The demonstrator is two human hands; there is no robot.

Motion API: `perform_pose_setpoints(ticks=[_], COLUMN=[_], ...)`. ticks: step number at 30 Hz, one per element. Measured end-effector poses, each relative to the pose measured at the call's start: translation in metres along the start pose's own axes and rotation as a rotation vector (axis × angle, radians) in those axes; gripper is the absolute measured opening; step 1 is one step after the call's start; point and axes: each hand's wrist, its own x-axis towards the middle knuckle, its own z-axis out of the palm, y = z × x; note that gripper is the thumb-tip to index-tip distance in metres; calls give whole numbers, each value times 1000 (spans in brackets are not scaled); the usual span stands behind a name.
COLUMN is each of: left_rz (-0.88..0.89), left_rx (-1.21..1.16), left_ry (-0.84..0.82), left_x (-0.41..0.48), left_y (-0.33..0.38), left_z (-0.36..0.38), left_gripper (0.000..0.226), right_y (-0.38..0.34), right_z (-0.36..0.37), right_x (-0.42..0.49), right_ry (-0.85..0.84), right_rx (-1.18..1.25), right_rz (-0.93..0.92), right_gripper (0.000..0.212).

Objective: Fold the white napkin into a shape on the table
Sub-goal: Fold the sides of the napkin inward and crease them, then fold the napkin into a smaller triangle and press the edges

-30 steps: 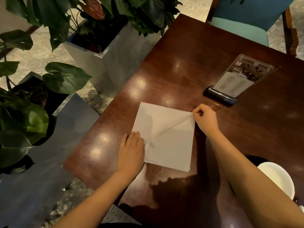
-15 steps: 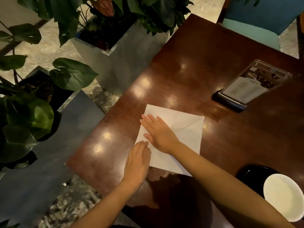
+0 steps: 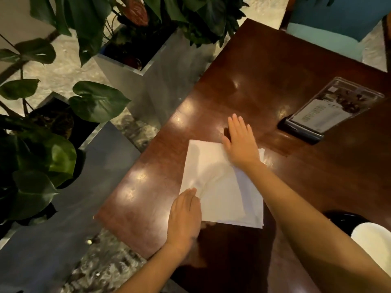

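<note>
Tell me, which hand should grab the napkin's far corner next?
Probably the right hand: it lies flat across the far edge of the white napkin, beside that corner. The left hand is pinning the near corner, keeping the napkin steady.

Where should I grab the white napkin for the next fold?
Probably the bare near-right corner of the white folded napkin, coming from the right: its layered edges show there, and neither the left hand nor the right hand covers it.
</note>
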Motion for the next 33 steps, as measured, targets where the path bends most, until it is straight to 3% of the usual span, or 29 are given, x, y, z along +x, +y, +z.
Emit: perform_pose_setpoints(ticks=[3,6,11,15,17,19,21,23,27,28,30,33], left_rz=[106,162,294,422,358,302,240,182,105,99,82,51], left_rx=[108,175,276,129,-38,-29,186,335,310,312,262,113], left_ry=[13,126,57,-102,-180,-38,-5,-204,-574,-632,-697,-708], left_x=[-11,-17,-24,-22,7,53,94,122,147,149,153,152], left_y=[4,18,31,41,42,41,41,42,49,51,51,49], left_z=[3,3,-2,-15,-28,-43,-61,-73,-85,-88,-93,-99], left_gripper=[36,33,32,27,25,24,33,36,19,10,20,24], right_y=[12,20,23,32,39,45,48,50,52,53,55,56], right_z=[-19,-19,-4,-6,-10,-13,-16,-18,-21,-22,-25,-35], right_x=[-62,-125,-189,-192,-188,-185,-184,-185,-186,-185,-182,-180], right_ry=[99,167,16,82,123,140,145,141,23,-8,-27,37], right_rx=[180,292,302,391,435,494,556,595,580,584,654,962], right_rz=[82,295,709,768,751,771,811,846,893,906,938,988], right_gripper=[49,28,35,19,13,8,4,2,2,4,9,12])
